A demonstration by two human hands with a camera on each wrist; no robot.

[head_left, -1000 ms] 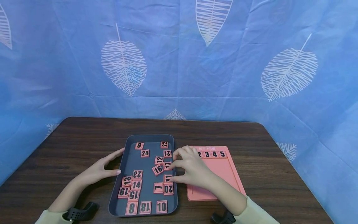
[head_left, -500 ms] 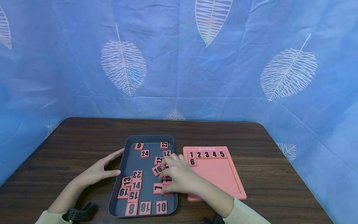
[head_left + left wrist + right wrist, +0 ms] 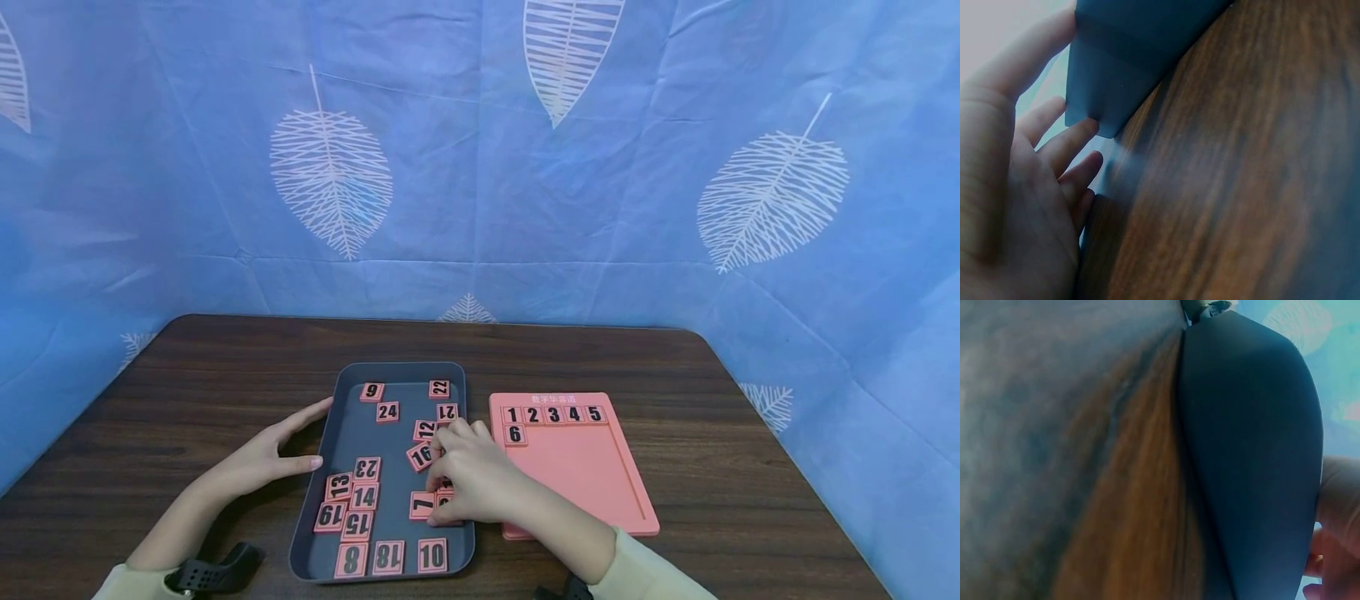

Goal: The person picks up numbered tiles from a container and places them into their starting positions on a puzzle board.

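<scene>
My left hand (image 3: 266, 450) lies along the left side of the dark grey tray (image 3: 397, 450), fingers extended, thumb and fingertip touching its rim. In the left wrist view, the fingers (image 3: 1063, 147) are loosely spread by the tray's outer wall (image 3: 1122, 56). Inside the tray are several pink number tiles. My right hand (image 3: 480, 471) reaches over the right rim, with thumb and finger at opposite edges of the number 7 tile (image 3: 420, 505), pinching it. Behind that hand, the number 20 tile is mostly hidden. The right wrist view shows mainly the tray wall (image 3: 1247, 456).
Right of the tray lies a pink number-puzzle board (image 3: 581, 483), with tiles 1 to 5 in its top row and the number 6 tile (image 3: 515, 434) below. Both stand on a dark wooden table (image 3: 675, 400) before a blue leaf-patterned cloth (image 3: 480, 167).
My right hand has moved left and slightly down from the tray's right rim to the number 7 tile, uncovering tiles 1 and 6 on the board. The left hand stays put.
</scene>
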